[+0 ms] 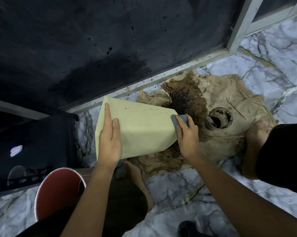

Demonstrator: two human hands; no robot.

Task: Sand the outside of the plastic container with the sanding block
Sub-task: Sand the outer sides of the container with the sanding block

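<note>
A pale yellow plastic container (140,127) with flat angled faces lies tilted on its side above a stained cloth, its narrow base pointing right. My left hand (110,139) grips its wide rim end, fingers spread over the upper face. My right hand (187,135) presses a grey sanding block (180,119) against the container's narrow right end. Small dark specks dot the upper face.
A dirty beige cloth (226,100) with soil stains covers the marble floor (187,189). On it stands a small round white pot (220,118) holding dark residue. A red bucket (58,192) is at lower left, a dark wall (76,48) behind, and my bare feet flank the cloth.
</note>
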